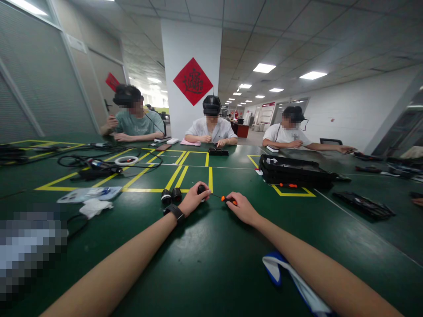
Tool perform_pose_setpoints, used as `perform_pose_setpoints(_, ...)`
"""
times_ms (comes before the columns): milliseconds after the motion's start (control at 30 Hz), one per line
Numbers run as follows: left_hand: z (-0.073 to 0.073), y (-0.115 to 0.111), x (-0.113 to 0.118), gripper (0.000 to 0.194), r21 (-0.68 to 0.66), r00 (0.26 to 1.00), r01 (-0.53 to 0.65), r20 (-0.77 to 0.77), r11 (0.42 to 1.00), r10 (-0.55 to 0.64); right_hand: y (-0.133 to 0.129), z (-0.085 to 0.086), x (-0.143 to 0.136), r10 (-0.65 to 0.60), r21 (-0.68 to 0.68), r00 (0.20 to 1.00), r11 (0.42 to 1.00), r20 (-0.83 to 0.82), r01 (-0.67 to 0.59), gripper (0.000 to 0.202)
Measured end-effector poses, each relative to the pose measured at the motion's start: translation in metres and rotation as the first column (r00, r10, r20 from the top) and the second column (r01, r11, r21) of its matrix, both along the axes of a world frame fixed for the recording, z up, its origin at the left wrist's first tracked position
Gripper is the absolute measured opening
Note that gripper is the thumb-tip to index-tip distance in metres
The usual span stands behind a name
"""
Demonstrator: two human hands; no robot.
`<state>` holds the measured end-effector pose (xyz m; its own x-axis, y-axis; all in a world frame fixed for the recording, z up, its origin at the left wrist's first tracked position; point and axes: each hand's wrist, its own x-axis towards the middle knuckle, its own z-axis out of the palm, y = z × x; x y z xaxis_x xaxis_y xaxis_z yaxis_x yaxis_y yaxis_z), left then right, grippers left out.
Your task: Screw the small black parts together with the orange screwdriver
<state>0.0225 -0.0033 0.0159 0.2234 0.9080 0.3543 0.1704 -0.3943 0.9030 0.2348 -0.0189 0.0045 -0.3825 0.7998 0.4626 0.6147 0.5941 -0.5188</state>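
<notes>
Near the middle of the green table (185,264), my left hand (194,197) is closed around a small black round part (201,189). My right hand (243,208) grips the orange and black handle of a screwdriver (228,200). Its thin shaft points left, toward the black part; whether the tip touches it is too small to tell. Two black cylindrical parts (171,196) stand side by side just left of my left hand, above the watch on my wrist.
An open black case (294,169) lies at the right, with a black tray (363,204) beyond it. Cables (99,167), a plastic bag (86,194) and tissue (95,208) lie left. A blue-white strap (297,281) is by my right forearm. Three people sit opposite.
</notes>
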Motion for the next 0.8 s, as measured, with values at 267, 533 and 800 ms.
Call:
perform_pose_setpoints(267, 0.0, -0.001, -0.0002, 0.027, -0.021, 1.0, 0.0, 0.003, 1.0, 0.0, -0.0018, 0.0012, -0.0015, 0.005, -0.034, 0.999, 0.999, -0.045, -0.007, 0.019)
perform_pose_setpoints(533, -0.0029, 0.0015, -0.0015, 0.029, 0.033, 0.999, -0.006, -0.04, 0.999, 0.007, -0.003, 0.0037, -0.0007, 0.031, -0.035, 0.998, 0.999, -0.058, -0.033, 0.014)
perform_pose_setpoints(800, -0.0013, 0.0006, -0.0023, 0.032, 0.086, 0.995, -0.069, -0.069, 0.994, 0.075, -0.0096, 0.0088, -0.0021, 0.066, -0.047, 0.992, 0.996, -0.104, -0.072, 0.019)
